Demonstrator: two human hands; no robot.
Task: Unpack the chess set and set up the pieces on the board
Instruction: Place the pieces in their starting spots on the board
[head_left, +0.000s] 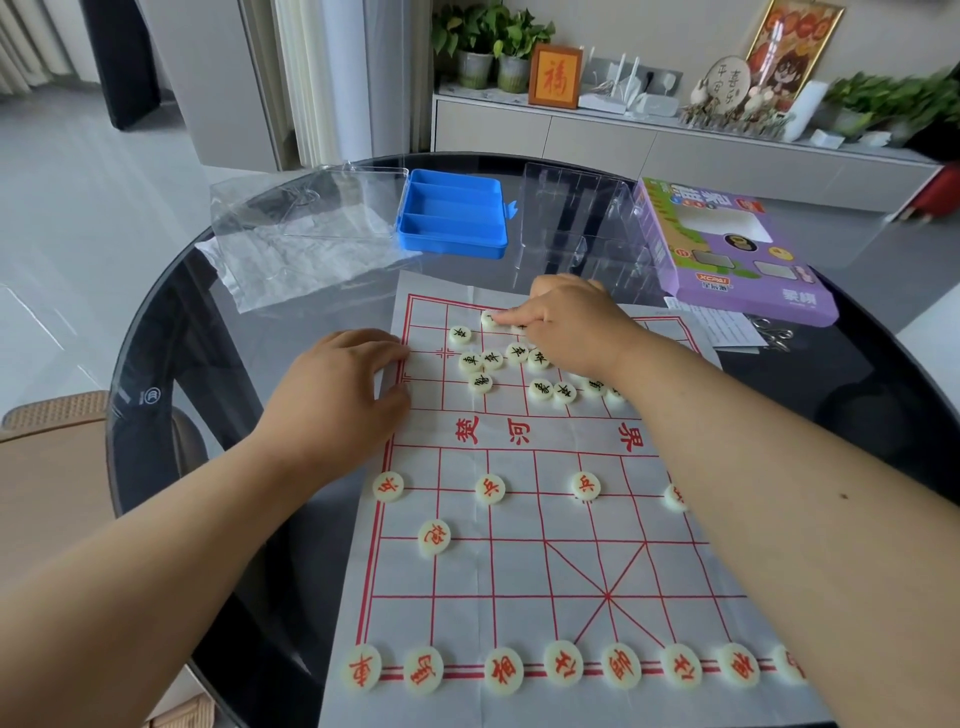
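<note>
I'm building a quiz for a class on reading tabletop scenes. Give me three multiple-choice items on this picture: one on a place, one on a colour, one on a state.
1. Where does the blue tray lie?
A. Beyond the far edge of the board
B. On the board's river line
C. Under the purple box

2. What colour are the characters on the pieces in the nearest row?
A. Black
B. Red
C. Green

3. How do the black-lettered pieces stand?
A. Lined up along the far edge
B. Inside the tray
C. In a loose cluster on the far half

Answers:
1 A: the blue tray sits on the table past the board.
2 B: the near-row pieces bear red characters.
3 C: the black-lettered pieces lie scattered near the right hand, which touches one.
</note>
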